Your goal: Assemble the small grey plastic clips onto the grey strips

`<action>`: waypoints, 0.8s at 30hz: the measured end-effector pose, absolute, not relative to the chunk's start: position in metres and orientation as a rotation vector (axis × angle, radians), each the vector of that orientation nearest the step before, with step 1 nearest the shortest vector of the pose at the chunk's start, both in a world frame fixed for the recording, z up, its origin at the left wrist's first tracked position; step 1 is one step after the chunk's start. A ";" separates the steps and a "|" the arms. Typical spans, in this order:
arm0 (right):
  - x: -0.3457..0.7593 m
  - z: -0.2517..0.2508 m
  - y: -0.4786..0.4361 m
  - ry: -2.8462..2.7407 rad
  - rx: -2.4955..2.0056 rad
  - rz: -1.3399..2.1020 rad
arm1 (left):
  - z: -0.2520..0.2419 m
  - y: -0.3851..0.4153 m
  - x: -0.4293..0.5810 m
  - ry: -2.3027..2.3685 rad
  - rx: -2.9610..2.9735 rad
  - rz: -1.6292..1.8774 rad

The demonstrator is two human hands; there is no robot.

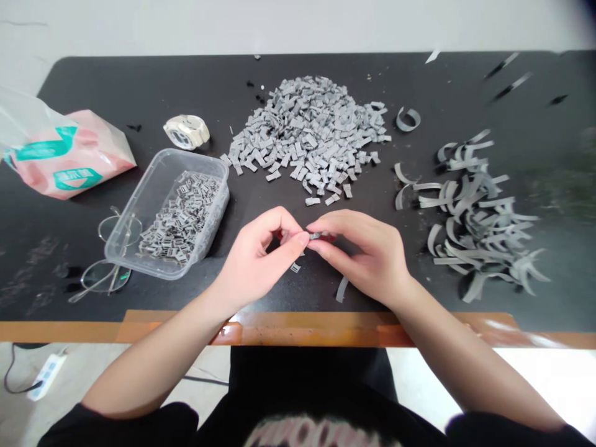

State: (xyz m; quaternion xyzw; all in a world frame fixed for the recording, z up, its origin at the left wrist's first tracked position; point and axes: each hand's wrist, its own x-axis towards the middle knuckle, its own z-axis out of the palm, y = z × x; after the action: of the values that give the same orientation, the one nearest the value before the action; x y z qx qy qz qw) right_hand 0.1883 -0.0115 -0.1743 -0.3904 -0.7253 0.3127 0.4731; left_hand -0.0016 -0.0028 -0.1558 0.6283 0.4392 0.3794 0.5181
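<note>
Piece: small gray piece (315, 236), pinched in the air just above the worktop (84, 81), front and centre, partly hidden by fingertips.
Left hand: left hand (261, 257) closed in a fingertip pinch on the piece's near end, other fingers curled.
Right hand: right hand (361, 254) pinching the far end, fingers curved over it.
Handling: likely best with light, even pressure from the pads alone, both hands kept close, since so small a piece could easily slip.
Under the hands: loose bit (295, 267) and short gray strip (341, 289), both on the worktop.
Left: clear tub (218, 186) of slotted gray clips (181, 217), with glasses (107, 276) beside it.
Beyond: gray heap (307, 130), tape roll (186, 131).
Right: curved gray strips (475, 217), loosely piled.
Far left: pink plastic bag (69, 158).
</note>
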 end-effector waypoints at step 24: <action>0.195 -0.154 -0.011 -1.646 -1.160 1.310 | -0.152 -0.001 -0.001 1.064 1.774 0.901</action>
State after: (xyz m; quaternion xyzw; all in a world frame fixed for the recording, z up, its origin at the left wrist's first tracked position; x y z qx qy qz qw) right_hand 0.1951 -0.0114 -0.1536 -0.4501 -0.6390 0.5084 0.3613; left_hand -0.0011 -0.0009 -0.1516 0.7105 0.4261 0.3609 0.4283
